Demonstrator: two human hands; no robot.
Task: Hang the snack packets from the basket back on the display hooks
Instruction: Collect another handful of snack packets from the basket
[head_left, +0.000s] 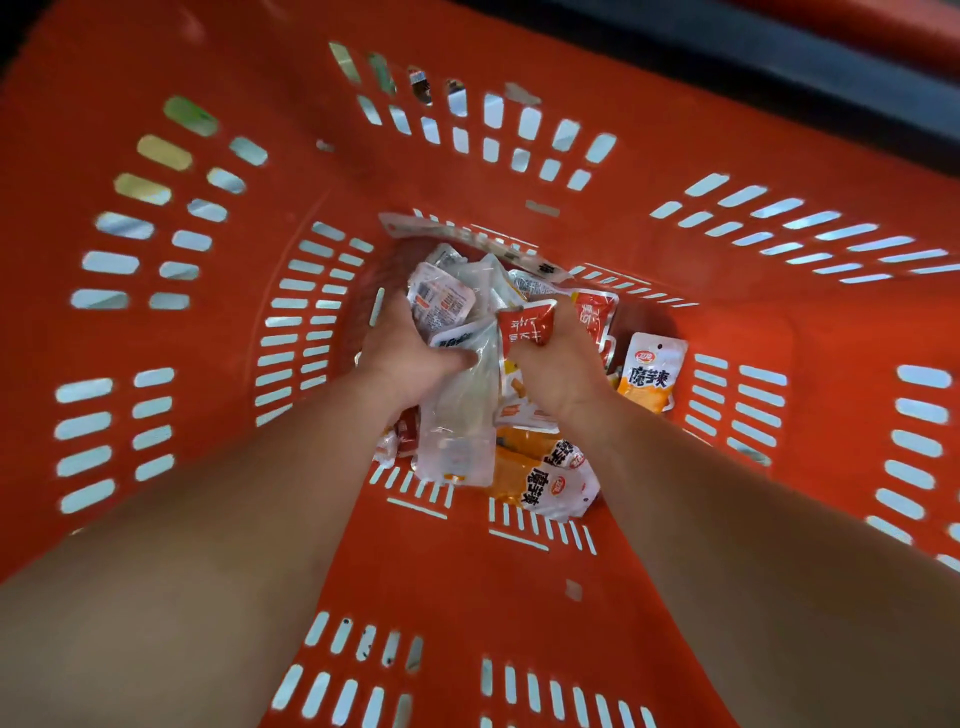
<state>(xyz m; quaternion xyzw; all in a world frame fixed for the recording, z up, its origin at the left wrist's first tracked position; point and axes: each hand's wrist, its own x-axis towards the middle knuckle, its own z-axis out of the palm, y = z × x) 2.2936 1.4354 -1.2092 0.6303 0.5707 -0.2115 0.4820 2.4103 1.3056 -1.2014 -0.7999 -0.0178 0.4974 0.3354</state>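
Red-walled basket (467, 182): clutches pale packets (441, 301) in left grip (410, 358), pinches red packet (527, 325) in right grip (558, 369), fingertips hidden.

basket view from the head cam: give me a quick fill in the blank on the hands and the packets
1. Of the person's two hands, ____ are down inside the red basket.
2. The white and orange packet lying to the right of the right hand is touched by ____ hand.
3. The left hand grips a white packet; the red-topped packet is in the grip of the ____ hand.

Missing words: both; neither; right
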